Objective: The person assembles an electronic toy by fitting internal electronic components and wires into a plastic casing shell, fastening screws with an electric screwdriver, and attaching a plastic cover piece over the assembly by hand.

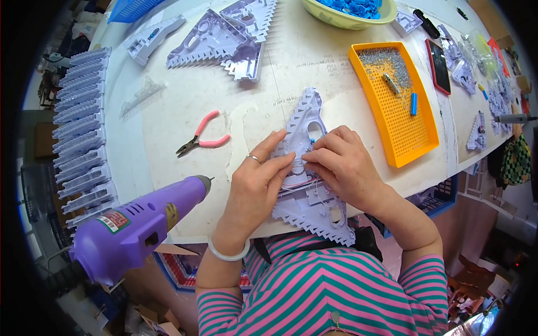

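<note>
Hands at work on a pale lilac, triangular plastic housing (311, 168) with saw-toothed edges, laid flat on the white worktable (168, 123) at its near edge, just in front of the body.

Left hand (259, 179): laid on the housing's left side, fingers nearly straight and spread a little, pressing down rather than gripping; nothing is enclosed by it. A ring and a white bangle are worn.

Right hand (343, 162): fingers curled, tips pinched close together at the housing's middle, where thin wires cross the shell. Whether a wire or a small part is actually held between the tips cannot be told; the spot is covered by the fingers.

Step in hand, as judged: wiring or a small insert is being seated inside the open shell while it is steadied by the other hand. The next move would call for fine fingertip pressure without the shell being shifted.

Nearby: purple electric screwdriver (134, 224) lying to the left, tip toward the work; pink-handled cutters (203, 140) beyond it; orange tray (395, 101) of small screws to the right; more lilac shells (221, 39) at the far side; a row of grey-lilac parts (84, 129) stacked along the left edge; green bowl (347, 17) of blue pieces at the top.
</note>
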Tool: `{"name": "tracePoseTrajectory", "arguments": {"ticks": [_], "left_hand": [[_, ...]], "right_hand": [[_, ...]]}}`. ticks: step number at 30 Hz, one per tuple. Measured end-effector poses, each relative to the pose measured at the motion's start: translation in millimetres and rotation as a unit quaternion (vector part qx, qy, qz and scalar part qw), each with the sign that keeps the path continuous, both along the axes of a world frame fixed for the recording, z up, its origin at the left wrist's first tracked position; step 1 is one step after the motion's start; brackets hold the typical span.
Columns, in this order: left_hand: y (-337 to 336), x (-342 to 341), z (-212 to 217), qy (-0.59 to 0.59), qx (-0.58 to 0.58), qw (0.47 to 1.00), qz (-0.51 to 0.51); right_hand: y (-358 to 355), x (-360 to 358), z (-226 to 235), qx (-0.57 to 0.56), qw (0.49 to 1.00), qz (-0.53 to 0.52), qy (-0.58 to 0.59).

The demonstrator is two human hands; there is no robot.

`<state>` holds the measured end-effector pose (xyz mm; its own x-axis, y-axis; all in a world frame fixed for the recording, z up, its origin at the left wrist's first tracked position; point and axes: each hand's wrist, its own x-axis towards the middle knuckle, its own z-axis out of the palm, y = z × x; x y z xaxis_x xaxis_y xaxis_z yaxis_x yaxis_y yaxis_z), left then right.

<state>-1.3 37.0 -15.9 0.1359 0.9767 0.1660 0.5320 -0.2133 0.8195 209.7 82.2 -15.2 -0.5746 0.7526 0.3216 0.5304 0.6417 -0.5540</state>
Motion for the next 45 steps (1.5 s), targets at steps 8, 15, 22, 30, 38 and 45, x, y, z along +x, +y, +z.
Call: {"name": "tracePoseTrajectory", "arguments": {"ticks": [8, 15, 22, 30, 38, 45], "left_hand": [[8.2, -4.7, 4.6, 0.069, 0.024, 0.997, -0.025], [11.6, -0.8, 15.0, 0.147, 0.056, 0.982, -0.104], [24.2, 2.4, 22.4, 0.154, 0.052, 0.977, -0.136], [30.8, 1.3, 24.9, 0.117, 0.012, 0.985, -0.123], [32.1, -7.5, 19.4, 0.103, 0.002, 0.985, -0.136], [34.5, -9.2, 24.2, 0.111, 0.017, 0.981, -0.158]], "right_hand": [[18.2, 5.5, 5.8, -0.01, 1.0, 0.02, 0.02], [75.7, 10.3, 3.7, 0.03, 0.997, -0.062, 0.022], [88.9, 11.6, -5.4, 0.008, 1.0, -0.017, -0.02], [89.3, 9.7, -8.9, -0.002, 0.999, -0.022, -0.037], [40.8, 39.5, 28.4, -0.031, 0.997, -0.064, 0.014], [0.3, 60.2, 26.4, -0.11, 0.994, -0.001, 0.0]]}}
